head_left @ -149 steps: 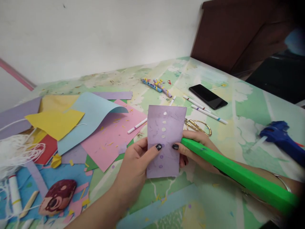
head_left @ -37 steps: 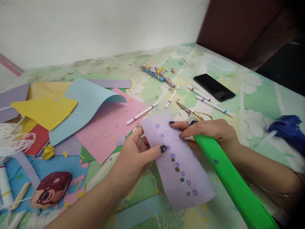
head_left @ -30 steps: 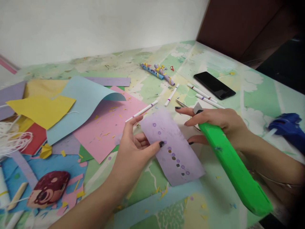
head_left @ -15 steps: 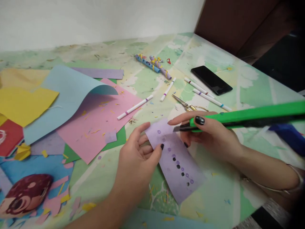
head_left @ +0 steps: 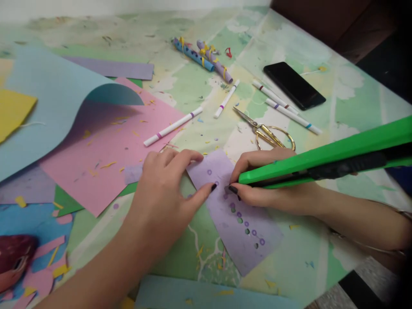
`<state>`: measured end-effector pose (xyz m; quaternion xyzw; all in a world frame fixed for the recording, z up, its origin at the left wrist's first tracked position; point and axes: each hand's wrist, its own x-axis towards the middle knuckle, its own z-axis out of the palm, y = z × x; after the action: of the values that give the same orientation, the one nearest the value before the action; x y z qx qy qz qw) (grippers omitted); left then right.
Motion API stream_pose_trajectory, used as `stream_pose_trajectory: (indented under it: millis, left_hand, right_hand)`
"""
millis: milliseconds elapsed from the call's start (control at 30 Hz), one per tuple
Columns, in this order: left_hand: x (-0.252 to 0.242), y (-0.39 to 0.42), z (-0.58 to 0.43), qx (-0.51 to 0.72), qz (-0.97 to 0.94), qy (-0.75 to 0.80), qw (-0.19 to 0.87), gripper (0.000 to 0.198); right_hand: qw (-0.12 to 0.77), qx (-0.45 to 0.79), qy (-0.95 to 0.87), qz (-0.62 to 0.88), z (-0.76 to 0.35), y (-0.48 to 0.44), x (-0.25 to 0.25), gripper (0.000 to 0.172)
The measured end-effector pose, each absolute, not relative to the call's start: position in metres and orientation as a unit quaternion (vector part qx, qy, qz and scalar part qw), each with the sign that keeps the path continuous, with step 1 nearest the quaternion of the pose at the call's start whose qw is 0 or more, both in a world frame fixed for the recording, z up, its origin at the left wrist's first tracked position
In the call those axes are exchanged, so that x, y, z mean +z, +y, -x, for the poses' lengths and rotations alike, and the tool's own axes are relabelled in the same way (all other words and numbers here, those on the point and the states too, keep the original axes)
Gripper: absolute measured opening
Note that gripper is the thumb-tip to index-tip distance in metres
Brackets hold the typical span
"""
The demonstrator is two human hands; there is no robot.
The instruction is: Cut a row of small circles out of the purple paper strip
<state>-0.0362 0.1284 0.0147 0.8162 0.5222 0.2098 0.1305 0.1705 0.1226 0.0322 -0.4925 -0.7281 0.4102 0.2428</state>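
A purple paper strip (head_left: 236, 234) lies on the table, marked with a row of small drawn circles and several punched-out holes. My left hand (head_left: 164, 193) holds its upper left part, thumb pressed on the paper and forefinger at the far edge. In my right hand (head_left: 267, 184) is a green utility knife (head_left: 322, 154), gripped low near its blade end. The blade tip meets the paper close to the circles, partly hidden by the thumb. Gold-handled scissors (head_left: 265, 131) lie just beyond my right hand.
Pink paper (head_left: 106, 146) and a curled light blue sheet (head_left: 64, 94) cover the left. White markers (head_left: 174, 126), a black phone (head_left: 294, 85) and decorated paper rolls (head_left: 193, 54) lie farther back. Paper scraps are scattered about. A dark red pouch-like object (head_left: 14, 257) sits lower left.
My right hand has brought the knife down and left, with its blade now at the paper. The paper has been lowered flat, and my left hand has shifted left. The view has tilted down.
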Motion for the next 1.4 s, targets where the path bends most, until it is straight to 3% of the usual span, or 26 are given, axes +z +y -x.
stream_pose_trajectory:
  millis: [500, 767, 1200, 1400]
  left_hand:
    - [0.016, 0.132, 0.038, 0.208, -0.809, 0.525, 0.163, 0.027]
    - [0.016, 0.132, 0.037, 0.200, -0.806, 0.532, 0.167, 0.022]
    - [0.017, 0.133, 0.036, 0.201, -0.798, 0.540, 0.177, 0.026]
    - [0.016, 0.140, 0.033, 0.213, -0.770, 0.562, 0.214, 0.015]
  right_hand:
    - [0.232, 0.332, -0.777, 0.481, -0.169, 0.119, 0.030, 0.003]
    - [0.250, 0.291, -0.790, 0.479, -0.163, 0.112, 0.028, 0.012]
    - [0.253, 0.300, -0.774, 0.497, -0.163, 0.110, 0.028, 0.008]
    - [0.236, 0.332, -0.779, 0.476, -0.162, 0.115, 0.031, 0.012]
